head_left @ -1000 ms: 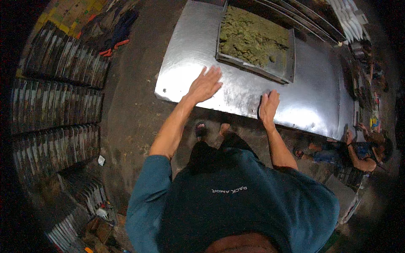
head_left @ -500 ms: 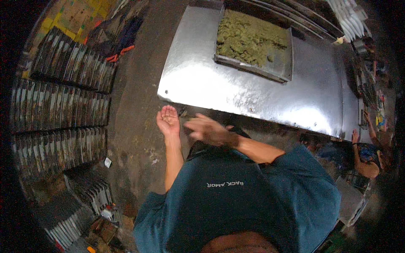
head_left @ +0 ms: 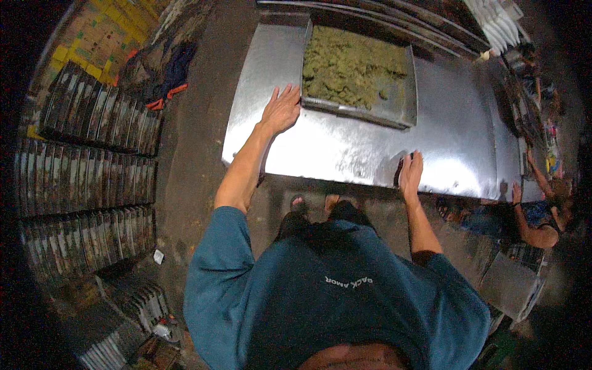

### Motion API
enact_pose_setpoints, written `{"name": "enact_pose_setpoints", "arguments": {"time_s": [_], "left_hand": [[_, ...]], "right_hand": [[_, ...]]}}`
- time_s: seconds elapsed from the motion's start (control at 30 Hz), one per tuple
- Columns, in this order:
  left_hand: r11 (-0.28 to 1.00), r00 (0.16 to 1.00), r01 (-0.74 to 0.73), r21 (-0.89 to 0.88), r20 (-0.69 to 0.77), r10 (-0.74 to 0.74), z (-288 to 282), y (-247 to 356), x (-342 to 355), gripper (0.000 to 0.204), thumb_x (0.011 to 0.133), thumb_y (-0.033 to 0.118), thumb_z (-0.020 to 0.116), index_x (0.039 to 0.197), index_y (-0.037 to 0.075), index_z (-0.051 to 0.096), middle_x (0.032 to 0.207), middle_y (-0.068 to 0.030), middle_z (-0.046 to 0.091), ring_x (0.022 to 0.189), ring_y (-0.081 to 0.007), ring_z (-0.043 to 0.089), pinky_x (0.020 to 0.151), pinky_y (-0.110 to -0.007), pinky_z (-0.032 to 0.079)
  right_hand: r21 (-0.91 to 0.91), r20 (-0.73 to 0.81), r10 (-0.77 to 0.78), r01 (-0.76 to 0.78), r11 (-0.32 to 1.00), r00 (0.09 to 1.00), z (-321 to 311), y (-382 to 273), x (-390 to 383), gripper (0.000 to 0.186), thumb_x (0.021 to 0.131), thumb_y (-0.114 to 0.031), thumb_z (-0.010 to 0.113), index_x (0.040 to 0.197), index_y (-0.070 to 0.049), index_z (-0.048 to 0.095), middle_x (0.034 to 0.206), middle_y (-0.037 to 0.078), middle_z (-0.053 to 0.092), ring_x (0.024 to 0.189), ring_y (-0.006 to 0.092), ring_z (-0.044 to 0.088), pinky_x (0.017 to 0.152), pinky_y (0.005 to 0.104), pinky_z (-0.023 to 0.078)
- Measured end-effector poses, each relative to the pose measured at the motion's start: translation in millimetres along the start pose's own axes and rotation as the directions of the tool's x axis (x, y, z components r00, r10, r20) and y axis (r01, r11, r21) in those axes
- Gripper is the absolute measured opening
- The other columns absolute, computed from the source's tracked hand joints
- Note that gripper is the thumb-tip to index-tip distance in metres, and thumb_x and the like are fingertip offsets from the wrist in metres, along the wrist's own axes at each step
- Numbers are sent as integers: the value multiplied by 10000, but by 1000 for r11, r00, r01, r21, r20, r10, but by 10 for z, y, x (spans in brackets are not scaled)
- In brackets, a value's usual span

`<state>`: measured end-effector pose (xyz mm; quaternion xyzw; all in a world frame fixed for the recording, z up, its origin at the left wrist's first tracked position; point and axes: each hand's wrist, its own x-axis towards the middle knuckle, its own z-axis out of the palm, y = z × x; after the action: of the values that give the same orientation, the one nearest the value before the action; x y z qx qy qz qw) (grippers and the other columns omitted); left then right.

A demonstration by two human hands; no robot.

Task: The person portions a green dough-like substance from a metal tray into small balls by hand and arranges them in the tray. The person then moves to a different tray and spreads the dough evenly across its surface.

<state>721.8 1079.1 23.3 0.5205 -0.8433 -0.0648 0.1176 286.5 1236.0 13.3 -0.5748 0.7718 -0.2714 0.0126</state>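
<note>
A shallow metal tray [head_left: 345,111] stands on the shiny metal table [head_left: 320,151], toward its far side. Crumbly greenish-yellow material [head_left: 348,65] covers most of the tray's bottom, leaving the near right corner bare. My left hand [head_left: 282,111] reaches over the table beside the tray's left wall, fingers outstretched, its fingertips near or against that wall. Close to the table's front edge, my right hand [head_left: 411,172] is held with fingers extended and nothing in it. Whether it touches the tabletop I cannot tell.
Rows of stacked dark trays [head_left: 86,172] line the floor at the left. A dark jacket [head_left: 176,71] with orange trim lies behind them. At the right, another person [head_left: 536,222] works by the table's end. White sheets or bags [head_left: 493,24] hang at the far right.
My hands were together in front of the table, the right one blurred. They have separated: the left moved forward to the tray's side, the right went rightward to the front edge.
</note>
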Motion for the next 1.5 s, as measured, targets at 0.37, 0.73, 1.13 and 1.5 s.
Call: {"name": "enact_pose_setpoints", "arguments": {"time_s": [0.37,0.73,1.13,1.5], "left_hand": [[-68,636,646,-761,585,-504,-42,1153,-3204,526,981,410,509,863,-53,730,886,-156,735,823,-243,687,783,-380,516],[911,928,156,-382,-259,-267,-332,739,-1909,377,987,188,492,1326,36,558,1403,-170,520,1359,-334,427,1133,-490,299],[575,559,812,-97,-152,-815,-580,-177,-1419,580,999,389,472,1465,51,402,1576,-221,234,1470,-403,166,1156,-621,85],[501,493,865,35,-241,-836,-78,420,-1267,585,1004,414,429,1509,128,357,1597,-190,197,1487,-378,115,1165,-605,23]], "right_hand": [[939,285,-958,211,273,-28,501,-2943,-1320,390,1016,-359,423,1057,-58,668,1068,158,658,1055,350,602,992,459,440],[407,169,-215,130,904,962,-381,-1227,772,236,884,-186,636,1072,-62,709,1023,174,705,915,329,686,814,390,537],[-26,609,-336,441,897,719,466,-997,2257,313,850,-194,670,1103,-10,677,1099,241,657,1029,405,624,877,472,498],[239,360,-639,595,767,680,803,-1355,2112,359,873,-166,653,1203,-25,649,1114,237,658,920,424,652,788,498,525]]}}
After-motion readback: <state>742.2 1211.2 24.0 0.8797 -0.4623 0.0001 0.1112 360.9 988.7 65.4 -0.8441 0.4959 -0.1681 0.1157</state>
